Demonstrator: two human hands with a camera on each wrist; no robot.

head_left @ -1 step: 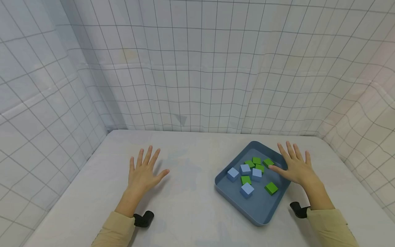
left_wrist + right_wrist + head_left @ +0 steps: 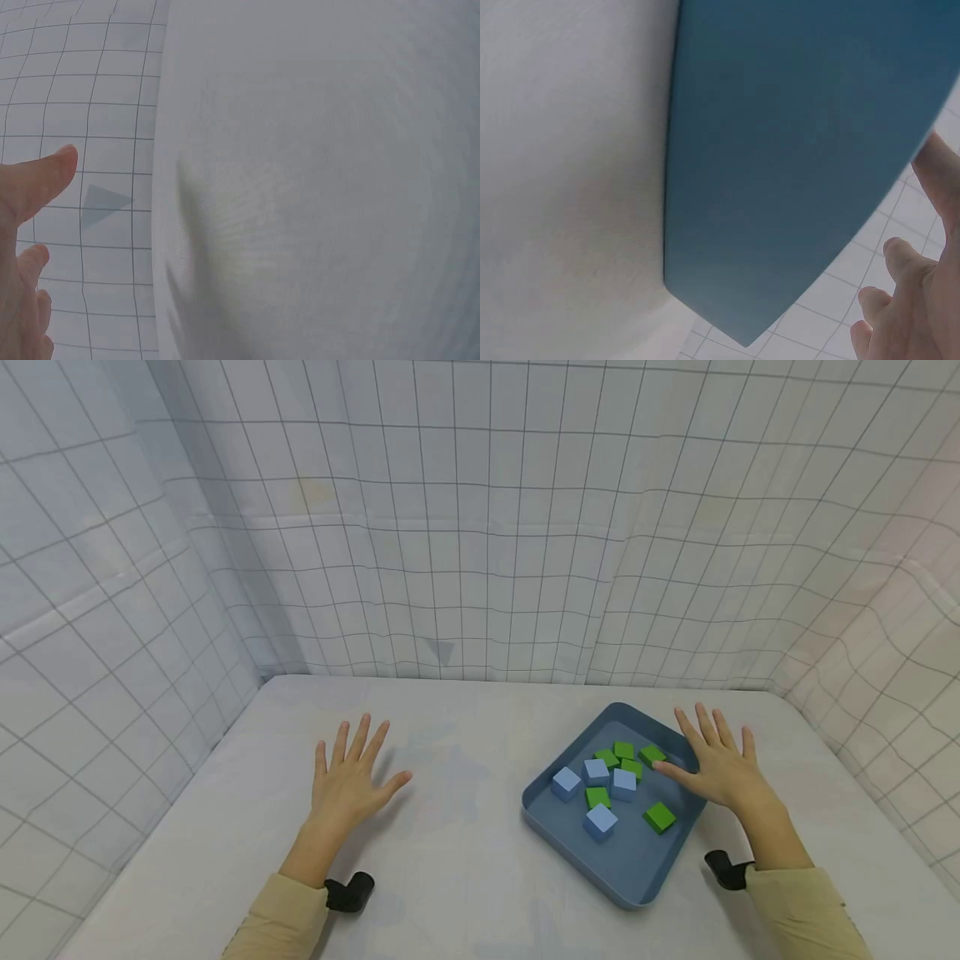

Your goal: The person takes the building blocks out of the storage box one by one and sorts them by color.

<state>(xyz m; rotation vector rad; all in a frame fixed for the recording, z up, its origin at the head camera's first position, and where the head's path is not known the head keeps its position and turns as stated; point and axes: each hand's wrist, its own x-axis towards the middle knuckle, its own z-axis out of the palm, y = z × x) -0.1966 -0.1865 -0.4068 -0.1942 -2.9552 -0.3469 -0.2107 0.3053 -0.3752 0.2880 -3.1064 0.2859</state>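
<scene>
My left hand (image 2: 347, 787) hovers over the left part of the white table, fingers spread and nothing held; its shadow falls beside it. In the left wrist view only the thumb (image 2: 49, 174) and a few fingertips show. Over the right rim of a blue-grey tray (image 2: 592, 866) is my right hand (image 2: 726, 770), fingers spread, its thumb overlapping the tray's inside. Inside the tray lie several light blue cubes, one of them a blue cube (image 2: 600, 822) nearest me, and several green blocks, with one green block (image 2: 660, 817) apart at the right. The tray's outer wall (image 2: 780, 165) fills much of the right wrist view.
White cloth with a dark grid (image 2: 480, 527) hangs behind the table (image 2: 450, 860) and along both sides. A black wrist mount (image 2: 350, 892) sits on the left wrist, and a second black mount (image 2: 727, 870) on the right. The tray stands turned, one corner toward me.
</scene>
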